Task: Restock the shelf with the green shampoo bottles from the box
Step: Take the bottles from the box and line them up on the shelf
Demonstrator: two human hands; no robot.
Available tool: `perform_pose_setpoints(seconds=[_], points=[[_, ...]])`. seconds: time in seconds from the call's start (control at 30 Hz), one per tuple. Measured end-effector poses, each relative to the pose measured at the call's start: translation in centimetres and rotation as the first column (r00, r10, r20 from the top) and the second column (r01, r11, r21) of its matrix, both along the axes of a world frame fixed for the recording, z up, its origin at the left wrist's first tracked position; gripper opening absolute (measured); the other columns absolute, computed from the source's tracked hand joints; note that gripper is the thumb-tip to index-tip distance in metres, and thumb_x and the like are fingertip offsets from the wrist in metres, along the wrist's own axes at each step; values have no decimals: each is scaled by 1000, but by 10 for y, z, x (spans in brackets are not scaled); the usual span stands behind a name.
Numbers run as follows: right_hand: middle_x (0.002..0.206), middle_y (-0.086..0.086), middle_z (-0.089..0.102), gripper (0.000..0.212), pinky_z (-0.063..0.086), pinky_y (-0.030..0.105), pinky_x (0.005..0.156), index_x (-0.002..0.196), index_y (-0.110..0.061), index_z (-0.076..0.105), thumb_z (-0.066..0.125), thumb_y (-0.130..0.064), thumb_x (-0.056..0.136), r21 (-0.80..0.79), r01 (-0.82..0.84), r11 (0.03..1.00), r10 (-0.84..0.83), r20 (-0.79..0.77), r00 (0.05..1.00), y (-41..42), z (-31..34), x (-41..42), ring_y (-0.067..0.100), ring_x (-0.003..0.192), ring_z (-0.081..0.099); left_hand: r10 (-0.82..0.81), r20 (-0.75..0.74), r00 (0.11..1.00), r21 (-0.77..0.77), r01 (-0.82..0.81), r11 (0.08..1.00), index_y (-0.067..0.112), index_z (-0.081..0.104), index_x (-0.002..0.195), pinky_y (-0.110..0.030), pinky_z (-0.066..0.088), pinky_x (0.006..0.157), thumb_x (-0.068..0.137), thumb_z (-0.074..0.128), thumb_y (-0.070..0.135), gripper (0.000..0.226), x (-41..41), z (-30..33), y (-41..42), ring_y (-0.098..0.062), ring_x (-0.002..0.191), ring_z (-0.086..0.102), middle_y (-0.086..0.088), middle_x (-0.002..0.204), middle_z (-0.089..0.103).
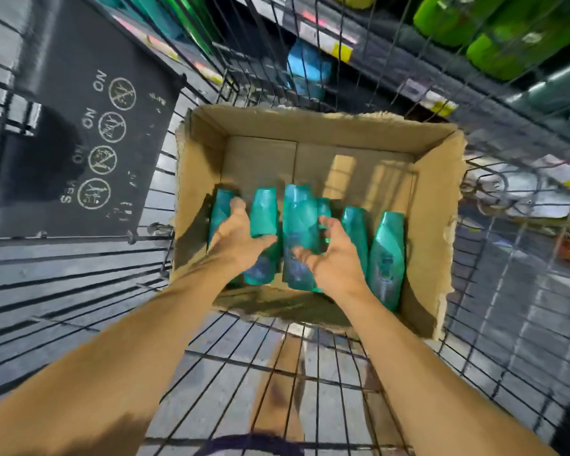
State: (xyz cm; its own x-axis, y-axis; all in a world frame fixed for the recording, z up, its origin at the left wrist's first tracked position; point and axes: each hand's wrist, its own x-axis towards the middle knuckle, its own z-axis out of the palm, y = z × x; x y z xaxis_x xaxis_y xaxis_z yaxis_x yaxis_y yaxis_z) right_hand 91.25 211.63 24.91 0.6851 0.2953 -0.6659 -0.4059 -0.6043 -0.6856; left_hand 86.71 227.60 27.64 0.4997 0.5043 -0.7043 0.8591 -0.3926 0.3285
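Observation:
An open cardboard box (pixel 431 225) sits in a wire shopping cart. Several teal-green shampoo bottles (pixel 386 255) lie side by side along the box's near half. My left hand (pixel 237 236) reaches over the two leftmost bottles, fingers spread, thumb across one bottle (pixel 264 212). My right hand (pixel 334 255) hovers at the middle bottle (pixel 298 215), fingers curled and apart around its lower part. Neither hand has a closed grip that I can see. The shelf (pixel 369 44) runs along the top.
The wire cart (pixel 79 291) surrounds the box, and its black child-seat flap (pixel 89 133) with warning icons is at the left. Bright green bottles (pixel 494 31) and a blue pack (pixel 308 74) stand on the shelves beyond the cart. My legs show below through the cart floor.

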Motion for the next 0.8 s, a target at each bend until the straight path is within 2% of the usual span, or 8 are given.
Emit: perform_pose_setpoints(seconds=[0.03,0.13,0.2,0.3,0.43,0.53,0.6,0.8], points=[[97,-19,61,61,48,27,86,126,-24,47,79,-20,74,15,8,1000,-9,28,1000,-4,8,5,4,90,62,32,62,998,-2,-32,999,15,35,122,-31,43,77,75,77,34,65,1,11,2,-32,103,61,-10,114,61],[102,-11,64,59,50,30,81,125,-28,47,78,-19,75,102,32,994,-41,87,995,-15,50,26,2,88,63,61,259,964,-27,-56,998,26,35,103,-31,46,71,67,82,39,61,13,54,8,-24,89,61,-2,103,62],[108,-15,63,58,49,28,79,124,-32,46,78,-27,75,133,12,991,-34,168,985,-26,92,44,-2,92,61,95,360,928,-91,-66,994,28,37,106,-42,53,81,61,83,45,66,24,97,7,-26,97,63,-6,107,65],[121,-5,62,64,50,43,93,129,-24,45,78,-31,75,186,3,983,-58,292,955,-41,174,74,13,108,61,81,520,850,-127,-17,992,28,41,110,-49,54,84,53,77,60,75,47,174,-2,-27,105,64,-8,111,66],[112,-9,67,55,52,42,91,124,-20,47,77,-17,78,323,-15,946,-136,439,888,-67,298,110,10,103,65,-18,757,653,-30,62,998,50,45,94,-35,58,73,52,76,62,54,84,294,-31,-4,85,70,11,93,71],[107,-18,67,50,52,19,81,119,-32,49,75,-14,81,391,-60,918,-190,567,801,-98,393,126,0,97,65,-66,857,511,16,103,995,48,50,98,-46,58,76,52,80,66,58,105,383,-59,-12,87,72,12,95,74],[103,-20,66,50,47,9,75,114,-34,48,75,-10,79,417,-74,906,-233,637,735,-121,455,132,-4,92,63,-114,901,419,67,126,990,45,53,100,-45,59,74,52,79,69,59,117,438,-78,-12,82,72,14,93,74],[109,-6,67,52,53,30,82,121,-23,50,75,-23,76,476,-109,873,-328,737,591,-198,596,141,11,99,64,-251,946,206,206,217,954,45,54,96,-31,57,67,51,77,70,57,150,574,-141,-6,76,72,18,88,74]])
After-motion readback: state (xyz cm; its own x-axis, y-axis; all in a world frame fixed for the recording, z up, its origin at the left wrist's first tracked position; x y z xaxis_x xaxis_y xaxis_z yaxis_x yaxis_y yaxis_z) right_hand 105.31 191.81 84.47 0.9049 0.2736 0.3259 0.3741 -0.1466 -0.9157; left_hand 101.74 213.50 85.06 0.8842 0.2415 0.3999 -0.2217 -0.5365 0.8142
